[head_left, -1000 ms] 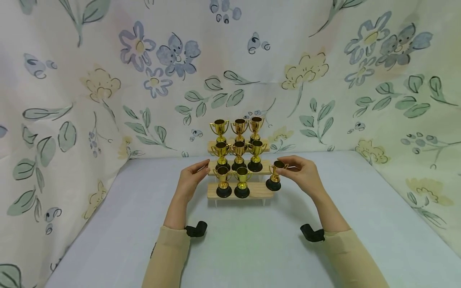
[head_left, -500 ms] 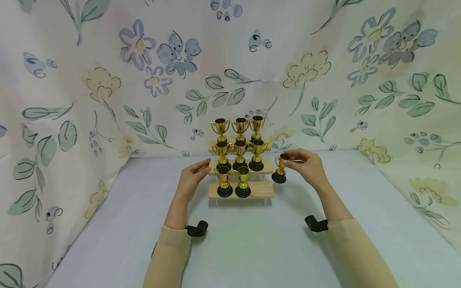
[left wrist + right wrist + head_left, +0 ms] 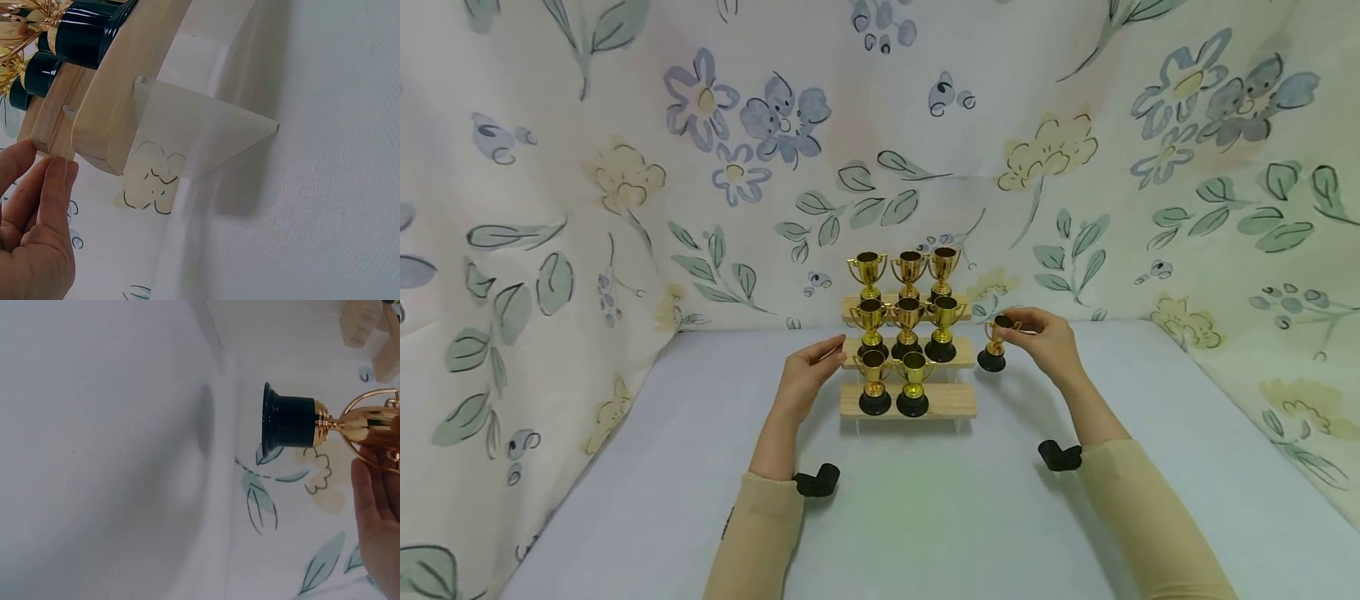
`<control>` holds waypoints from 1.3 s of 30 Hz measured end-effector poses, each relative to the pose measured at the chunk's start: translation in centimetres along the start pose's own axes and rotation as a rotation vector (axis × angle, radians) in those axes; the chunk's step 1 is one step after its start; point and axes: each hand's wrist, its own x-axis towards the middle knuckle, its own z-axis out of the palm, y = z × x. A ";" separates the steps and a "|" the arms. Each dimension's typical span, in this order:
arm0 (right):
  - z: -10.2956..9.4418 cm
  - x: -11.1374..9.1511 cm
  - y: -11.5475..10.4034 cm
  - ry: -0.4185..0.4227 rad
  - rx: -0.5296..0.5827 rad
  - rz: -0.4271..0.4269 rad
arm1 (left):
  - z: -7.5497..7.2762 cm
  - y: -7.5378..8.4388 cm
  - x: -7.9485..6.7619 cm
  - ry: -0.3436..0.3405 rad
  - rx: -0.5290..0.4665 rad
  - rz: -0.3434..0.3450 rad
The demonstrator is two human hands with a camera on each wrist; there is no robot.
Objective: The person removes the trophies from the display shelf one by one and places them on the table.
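Note:
My right hand holds a small gold trophy cup by its bowl, upright and raised off the table just right of the stand. In the right wrist view, its black base has nothing under it and its shadow falls on the tabletop. A three-tier wooden display stand faces me. My left hand pinches the left end of its middle board between thumb and fingertips. Two trophies stand on the bottom board, including a gold one, three on the middle and three on the top.
Clear side supports carry the boards above a white tabletop. A floral cloth hangs close behind the stand and along the sides. Each wrist wears a black camera mount, such as the left mount.
My right hand has carried its trophy rightward and back, away from the right end of the bottom board. My left hand keeps its grip on the stand. The head view has shifted slightly.

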 end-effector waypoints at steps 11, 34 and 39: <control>0.1 0.4 1.4 -0.013 -0.031 0.062 | 0.3 0.1 -0.1 0.010 0.006 -0.002; 0.4 0.4 1.9 -0.062 -0.029 0.119 | 0.1 -0.1 -0.1 0.007 0.001 0.013; 0.4 0.5 2.1 -0.067 -0.029 0.128 | 0.1 -0.1 -0.1 0.004 0.004 0.019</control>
